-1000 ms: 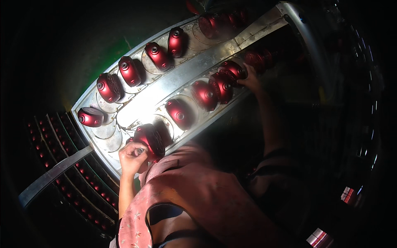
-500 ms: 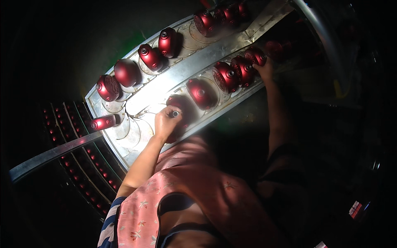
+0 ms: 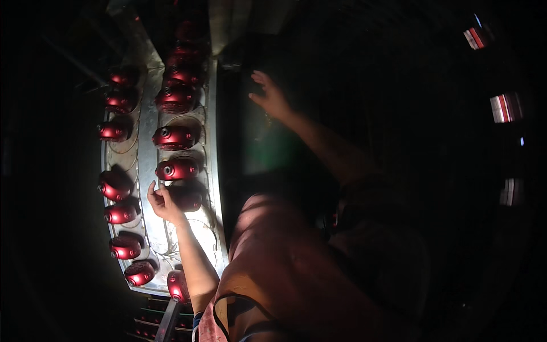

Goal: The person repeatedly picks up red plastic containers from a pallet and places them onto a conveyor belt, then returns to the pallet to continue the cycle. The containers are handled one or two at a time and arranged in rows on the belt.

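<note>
Glossy red, rounded bottle-like containers with small round necks lie in two rows on a metal conveyor [image 3: 149, 122] made of overlapping round plates. In the right-hand row, my left hand [image 3: 164, 206] is beside a shaded red container [image 3: 190, 198], fingers loosely bent and apart, with nothing held. Just beyond it lies another red container [image 3: 181, 169], its neck facing left. My right hand [image 3: 271, 98] hangs in the air off the conveyor's right side, fingers spread and holding nothing. Nearest to it along the row is a dark red container [image 3: 175, 100].
The left row holds several more containers, such as one red container [image 3: 125, 246]. At the near end another red container [image 3: 177, 285] stands by a metal rail [image 3: 168, 320]. Below are racks with small red items [image 3: 149, 332]. The right side is mostly dark.
The view has turned, so the conveyor now runs nearly straight away from me. My left hand has let go of a container's neck. My right hand has come off a container into the air.
</note>
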A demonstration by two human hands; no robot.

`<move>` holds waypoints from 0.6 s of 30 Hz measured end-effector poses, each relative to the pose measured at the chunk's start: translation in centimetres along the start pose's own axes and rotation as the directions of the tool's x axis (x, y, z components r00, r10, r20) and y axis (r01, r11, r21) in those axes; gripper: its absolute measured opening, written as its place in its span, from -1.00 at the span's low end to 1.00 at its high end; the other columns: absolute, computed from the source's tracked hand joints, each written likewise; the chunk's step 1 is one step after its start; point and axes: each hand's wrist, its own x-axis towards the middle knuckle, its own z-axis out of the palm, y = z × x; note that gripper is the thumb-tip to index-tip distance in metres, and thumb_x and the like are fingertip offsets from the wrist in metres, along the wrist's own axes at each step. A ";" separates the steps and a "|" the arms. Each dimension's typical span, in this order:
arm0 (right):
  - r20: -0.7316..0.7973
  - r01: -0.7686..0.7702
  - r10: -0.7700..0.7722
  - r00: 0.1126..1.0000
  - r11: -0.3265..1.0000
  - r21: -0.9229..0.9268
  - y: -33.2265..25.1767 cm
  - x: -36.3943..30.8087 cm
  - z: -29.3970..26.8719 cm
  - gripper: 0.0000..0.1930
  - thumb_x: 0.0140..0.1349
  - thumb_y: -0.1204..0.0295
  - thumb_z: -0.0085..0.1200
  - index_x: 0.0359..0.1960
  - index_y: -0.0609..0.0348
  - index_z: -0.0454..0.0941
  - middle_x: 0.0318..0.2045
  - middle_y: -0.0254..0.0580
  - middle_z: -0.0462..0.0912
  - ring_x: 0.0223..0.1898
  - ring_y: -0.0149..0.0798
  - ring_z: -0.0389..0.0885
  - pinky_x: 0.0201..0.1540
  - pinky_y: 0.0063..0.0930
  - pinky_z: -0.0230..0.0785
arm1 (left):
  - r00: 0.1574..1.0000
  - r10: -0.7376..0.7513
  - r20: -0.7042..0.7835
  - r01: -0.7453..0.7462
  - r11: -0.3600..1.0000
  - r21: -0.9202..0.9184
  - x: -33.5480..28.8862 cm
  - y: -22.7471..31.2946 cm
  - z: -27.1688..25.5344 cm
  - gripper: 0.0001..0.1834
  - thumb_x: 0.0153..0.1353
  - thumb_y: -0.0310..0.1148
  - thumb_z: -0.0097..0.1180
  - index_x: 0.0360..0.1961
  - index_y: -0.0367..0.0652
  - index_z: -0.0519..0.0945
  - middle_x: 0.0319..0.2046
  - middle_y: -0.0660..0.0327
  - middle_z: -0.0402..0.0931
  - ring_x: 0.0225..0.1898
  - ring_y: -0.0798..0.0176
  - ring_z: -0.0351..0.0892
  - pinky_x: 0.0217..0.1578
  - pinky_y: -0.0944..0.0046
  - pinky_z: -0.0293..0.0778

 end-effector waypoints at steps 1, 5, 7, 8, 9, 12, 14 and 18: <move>-0.052 0.032 -0.031 0.998 0.999 0.025 -0.2 -2.8 -1.8 -0.29 0.16 0.46 0.27 0.34 0.11 0.19 0.22 -0.11 0.45 0.26 -0.18 0.40 0.24 -0.24 0.28 | 0.989 0.051 0.138 -0.037 0.994 -0.103 1.6 -0.3 0.0 -0.68 0.29 -0.43 0.16 0.05 -0.26 0.51 -0.48 0.40 0.32 -0.45 0.49 0.27 -0.36 0.45 0.29; -0.213 -0.136 0.114 0.970 0.986 -0.092 -0.2 -17.0 -11.3 -0.35 0.15 0.45 0.26 0.28 0.14 0.26 0.15 -0.08 0.50 0.20 -0.12 0.46 0.17 -0.23 0.38 | 0.952 0.305 0.037 -0.307 0.950 0.065 2.4 0.1 -0.8 -0.63 0.35 -0.34 0.11 0.09 -0.34 0.48 -0.13 0.06 0.62 -0.12 0.24 0.54 0.00 0.27 0.43; -0.280 -0.423 0.359 0.890 0.881 -0.214 0.5 -24.9 -16.9 -0.41 0.17 0.46 0.19 0.26 0.13 0.31 0.15 -0.07 0.50 0.19 -0.11 0.46 0.20 -0.21 0.35 | 0.890 0.442 0.116 -0.439 0.897 -0.049 0.5 1.4 0.3 -0.65 0.37 -0.33 0.10 0.06 -0.36 0.51 -0.14 0.04 0.61 -0.10 0.23 0.56 0.05 0.27 0.44; -0.344 -0.443 0.331 0.879 0.833 -0.330 0.8 -29.1 -19.5 -0.43 0.18 0.45 0.16 0.26 0.13 0.34 0.15 -0.06 0.49 0.19 -0.11 0.46 0.21 -0.19 0.34 | 0.892 0.403 0.207 -0.382 0.914 -0.134 -0.5 2.3 1.5 -0.66 0.37 -0.34 0.10 0.04 -0.37 0.52 -0.12 0.01 0.59 -0.09 0.23 0.57 0.06 0.29 0.44; -0.384 -0.588 0.450 0.806 0.680 -0.438 0.6 -33.9 -21.1 -0.45 0.19 0.44 0.12 0.25 0.11 0.36 0.16 -0.05 0.49 0.20 -0.11 0.45 0.23 -0.17 0.32 | 0.915 0.359 0.184 -0.316 0.922 -0.225 -1.8 3.2 2.6 -0.69 0.37 -0.37 0.07 0.02 -0.37 0.53 -0.15 0.04 0.58 -0.13 0.25 0.56 -0.03 0.32 0.48; -0.489 -0.791 0.628 0.606 0.404 -0.460 0.4 -47.4 -24.4 -0.45 0.17 0.41 0.09 0.25 0.11 0.38 0.16 -0.03 0.48 0.20 -0.12 0.43 0.23 -0.19 0.29 | 0.823 0.212 0.527 -0.019 0.937 -0.348 -6.0 5.1 7.6 -0.70 0.40 -0.38 0.01 0.06 -0.31 0.51 -0.20 0.14 0.57 -0.28 0.37 0.52 -0.27 0.44 0.44; -0.649 -0.785 0.499 0.574 0.112 -0.609 0.7 -55.2 -25.2 -0.41 0.14 0.36 0.16 0.25 0.17 0.36 0.13 -0.02 0.51 0.15 -0.10 0.48 0.18 -0.22 0.33 | 0.678 -0.020 0.734 0.248 0.947 -0.203 -9.7 5.2 11.3 -0.70 0.41 -0.36 -0.02 0.10 -0.23 0.49 -0.22 0.22 0.58 -0.35 0.49 0.47 -0.37 0.53 0.37; -0.814 -0.683 0.576 -0.081 0.563 0.466 0.1 -70.3 -25.2 -0.26 0.10 0.26 0.31 0.28 0.31 0.27 0.12 0.03 0.52 0.09 -0.10 0.53 0.13 -0.26 0.39 | 0.362 -0.067 0.930 0.218 0.976 -0.015 -18.0 4.4 18.6 -0.69 0.38 -0.33 0.03 0.08 -0.22 0.46 -0.23 0.20 0.58 -0.31 0.43 0.50 -0.37 0.46 0.39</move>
